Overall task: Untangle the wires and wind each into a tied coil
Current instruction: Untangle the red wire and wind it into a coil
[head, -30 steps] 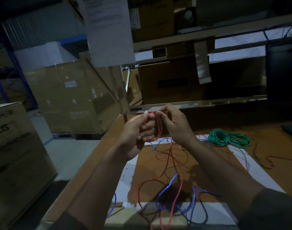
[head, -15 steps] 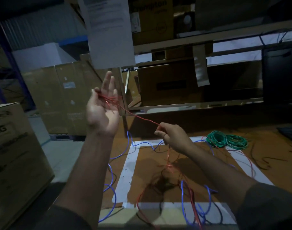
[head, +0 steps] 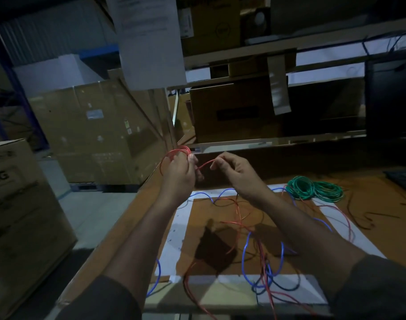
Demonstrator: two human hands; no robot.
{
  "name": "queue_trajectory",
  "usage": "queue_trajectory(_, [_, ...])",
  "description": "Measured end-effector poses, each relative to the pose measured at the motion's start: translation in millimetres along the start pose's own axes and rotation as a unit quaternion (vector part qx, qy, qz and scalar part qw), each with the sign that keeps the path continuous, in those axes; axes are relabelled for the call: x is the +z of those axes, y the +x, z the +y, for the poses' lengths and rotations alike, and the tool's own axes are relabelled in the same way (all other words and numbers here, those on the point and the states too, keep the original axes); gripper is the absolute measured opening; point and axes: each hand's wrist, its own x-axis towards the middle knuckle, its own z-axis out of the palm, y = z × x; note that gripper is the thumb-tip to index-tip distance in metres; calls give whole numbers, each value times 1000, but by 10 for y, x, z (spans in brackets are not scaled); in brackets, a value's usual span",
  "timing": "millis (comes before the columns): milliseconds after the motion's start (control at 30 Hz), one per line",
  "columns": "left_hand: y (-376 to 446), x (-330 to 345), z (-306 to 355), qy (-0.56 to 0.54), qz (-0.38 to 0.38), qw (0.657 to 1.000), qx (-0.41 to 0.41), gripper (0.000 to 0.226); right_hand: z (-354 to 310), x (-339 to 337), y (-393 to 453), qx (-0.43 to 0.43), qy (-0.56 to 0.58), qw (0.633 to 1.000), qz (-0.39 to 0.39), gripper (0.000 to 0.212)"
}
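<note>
Head view: the red wire (head: pixel 203 164) runs between both hands above the tabletop (head: pixel 370 211), its slack trailing down into the tangle.
Red coil: small loops (head: pixel 177 151) gathered at the left hand (head: pixel 177 175), held up near the tabletop's far left edge.
Step in hand: winding the red wire, it seems; untangling is only partly done.
Next move: likely another loop laid onto the bundle, with slack drawn free of the blue wire (head: pixel 246 252).
Left hand: raised, back toward the camera, fingers curled round the loops.
Right hand (head: pixel 237 173): just beside it, wrist bent, fingers pinching the strand.
Blue wire: loose on the tabletop, crossing the red.
Green coils (head: pixel 315 191): two, already wound, lying to the right; whether they are tied I cannot tell.
</note>
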Motion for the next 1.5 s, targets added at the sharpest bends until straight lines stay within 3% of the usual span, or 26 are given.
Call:
queue_trajectory(100, [-7,1,-38,-118,-66,989,-52,36,1,19,5,-25,-20,999,43,18])
queue_trajectory(167, [-42,-1,-25,-232,-104,962,-100,39,-19,7,33,-38,-51,995,82,16])
queue_trajectory(300, [-142,-83,96,-436,-193,867,-142,42,16,-13,83,-59,-86,989,108,15])
queue_trajectory(433, [-144,-178,40,-590,-248,749,-170,40,80,33,24,-33,-126,990,58,24])
queue_trajectory(567, [-56,-256,-53,-726,-196,642,-148,37,81,46,-27,27,-143,989,-32,14])
queue_trajectory(700, [30,-356,8,-787,-52,602,-125,27,128,40,-131,91,-183,968,-145,7])
queue_trajectory(767, [78,-416,43,-784,17,612,-101,28,130,29,-192,76,-219,959,-164,11])
queue_trajectory(900, [161,-450,80,-689,77,716,-83,38,108,21,-263,-11,-305,936,-175,21])
queue_trajectory(1033, [118,-339,71,-542,75,835,-64,39,1,75,-274,-44,-247,954,-163,22])
queue_trajectory(1133, [46,-190,41,-349,30,935,-46,52,-64,101,-205,-58,-183,977,-94,19])
queue_trajectory(1200, [-49,-101,0,-256,-10,965,-62,40,-66,115,-146,-63,-146,987,-31,16])
queue_trajectory(1267, [-123,-63,-33,-184,-52,980,-61,36,-69,112,-90,-71,-134,988,24,15])
queue_trajectory(1333, [-166,-48,-18,-199,-112,972,-52,37,-62,84,-40,-72,-144,986,52,14])
queue_trajectory(1400, [-165,-59,33,-276,-150,946,-84,37,-42,49,-6,-68,-158,983,63,15])
queue_trajectory(1500, [-151,-122,45,-413,-203,877,-137,36,5,20,5,-57,-180,980,68,22])
